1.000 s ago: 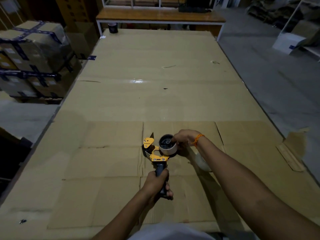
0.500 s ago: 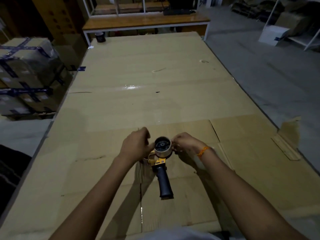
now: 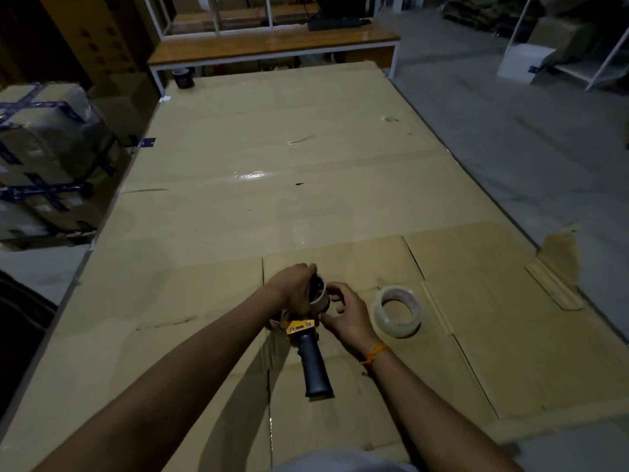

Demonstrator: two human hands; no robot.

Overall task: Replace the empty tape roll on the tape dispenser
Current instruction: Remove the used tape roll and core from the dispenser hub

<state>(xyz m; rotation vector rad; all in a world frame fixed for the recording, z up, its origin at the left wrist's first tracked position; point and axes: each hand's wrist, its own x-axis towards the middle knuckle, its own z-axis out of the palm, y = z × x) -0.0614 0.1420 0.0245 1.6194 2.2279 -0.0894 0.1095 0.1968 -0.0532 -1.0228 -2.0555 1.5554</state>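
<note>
The tape dispenser, with a yellow frame and dark handle, lies on the cardboard-covered table near me, handle toward me. An empty whitish tape core sits on its hub. My left hand grips the dispenser's head from the left, covering the blade end. My right hand pinches the core from the right; an orange band is on that wrist. A full roll of clear tape lies flat on the table just right of my right hand.
A dark roll stands at the table's far left corner. Wrapped cartons are stacked left of the table. A wooden bench stands beyond the far end. A torn cardboard strip lies at the right edge.
My left hand left the handle and closed on the dispenser's head. My right hand stayed at the core. The clear roll, earlier hidden behind my right arm, now shows.
</note>
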